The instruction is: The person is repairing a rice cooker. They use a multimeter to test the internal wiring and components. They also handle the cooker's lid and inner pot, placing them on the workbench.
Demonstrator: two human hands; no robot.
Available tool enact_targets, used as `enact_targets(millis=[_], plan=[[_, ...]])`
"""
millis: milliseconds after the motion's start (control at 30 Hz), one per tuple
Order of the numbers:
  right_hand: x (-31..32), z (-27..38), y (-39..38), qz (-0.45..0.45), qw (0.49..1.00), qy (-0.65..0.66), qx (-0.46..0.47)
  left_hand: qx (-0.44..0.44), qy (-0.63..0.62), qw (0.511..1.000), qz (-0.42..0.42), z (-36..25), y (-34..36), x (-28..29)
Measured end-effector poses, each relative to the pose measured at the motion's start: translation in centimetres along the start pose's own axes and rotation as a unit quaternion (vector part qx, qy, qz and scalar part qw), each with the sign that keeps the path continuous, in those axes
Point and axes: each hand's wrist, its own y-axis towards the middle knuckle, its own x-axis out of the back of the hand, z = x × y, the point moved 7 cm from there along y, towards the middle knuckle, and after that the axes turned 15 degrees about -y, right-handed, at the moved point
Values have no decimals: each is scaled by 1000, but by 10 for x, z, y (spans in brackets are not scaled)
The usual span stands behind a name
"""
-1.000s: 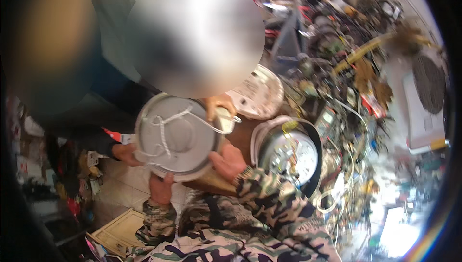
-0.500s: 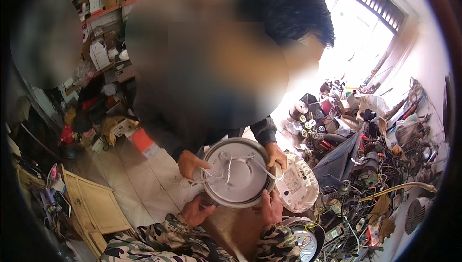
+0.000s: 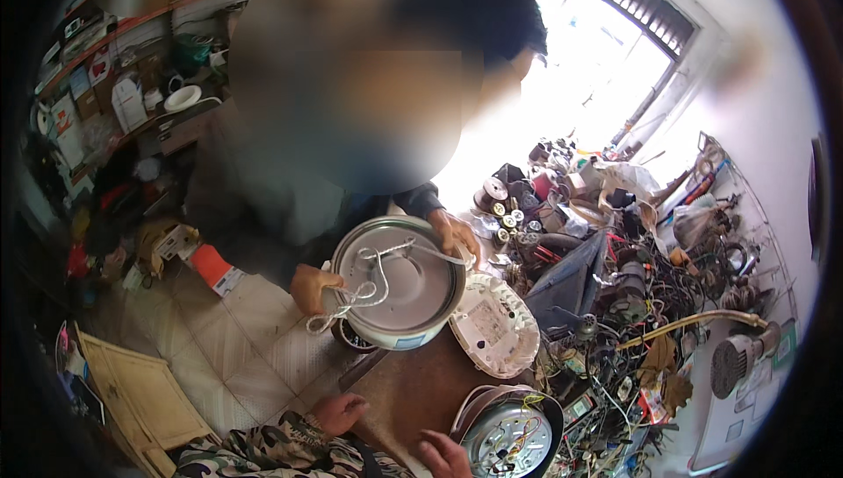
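Another person's hands hold a round metal pot (image 3: 399, 289) with a pale outer side and a blue label. A white rope (image 3: 379, 274) lies across its grey face, one looped end hanging off the left side. My left hand (image 3: 338, 414) hovers by the near-left edge of the brown tabletop (image 3: 395, 390), empty, its fingers loosely bent and apart. Lower down, my right hand (image 3: 444, 455) has its fingers stretched out and holds nothing. It is nearest to an opened round appliance base (image 3: 509, 443) with a silvery metal plate and thin coloured wires.
Beyond the base leans a cream plastic bottom cover (image 3: 494, 324). A big heap of cables and electrical parts (image 3: 650, 320) fills the right side. At left stand yellowish wooden panels (image 3: 140, 381); an orange-red box (image 3: 215, 267) is on the tiled floor. Shelves with boxes (image 3: 127, 100) line the back left.
Both my hands have let go of the pot and drawn back toward me. The other person holds it alone, tilted so its pale side shows. The view has shifted to the right.
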Motion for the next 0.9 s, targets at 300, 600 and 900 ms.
enact_targets(millis=[300,600,900], plan=[[-50,-77,-65,-4,972,229,-59,-62,63,993,77,-59,1,-29],[-44,-124,-141,-152,926,295,-182,-9,97,974,206,-50,-8,-86],[-34,-186,-226,-295,842,369,-259,-8,184,934,306,-32,-22,-152]])
